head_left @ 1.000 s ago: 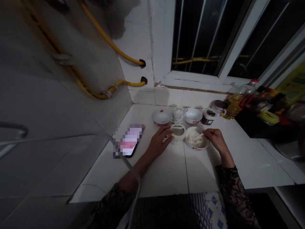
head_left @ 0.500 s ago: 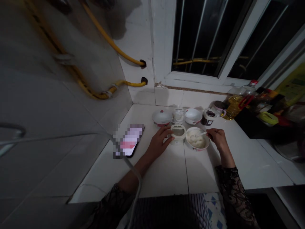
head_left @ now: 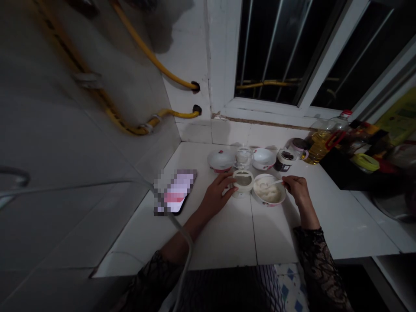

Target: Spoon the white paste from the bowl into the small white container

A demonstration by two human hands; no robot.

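Observation:
My left hand (head_left: 216, 195) is wrapped round a small white cup (head_left: 242, 183) on the white tiled counter (head_left: 227, 234). Right beside the cup stands a white bowl (head_left: 269, 193) filled with white food. My right hand (head_left: 296, 188) pinches the handle of a white spoon (head_left: 272, 184) whose tip lies in that bowl. Both forearms wear dark lace sleeves.
Behind the cup are a lidded bowl (head_left: 220, 160), a glass jar (head_left: 243, 157), another bowl (head_left: 263, 158) and a dark jar (head_left: 283, 160). An oil bottle (head_left: 325, 138) and clutter stand at the right. A phone (head_left: 176, 191) lies left, yellow pipes (head_left: 156, 119) run along the wall.
The spoon has lifted slightly at the far side of the bowl, and my right hand has shifted a little back. My left hand stays on the cup.

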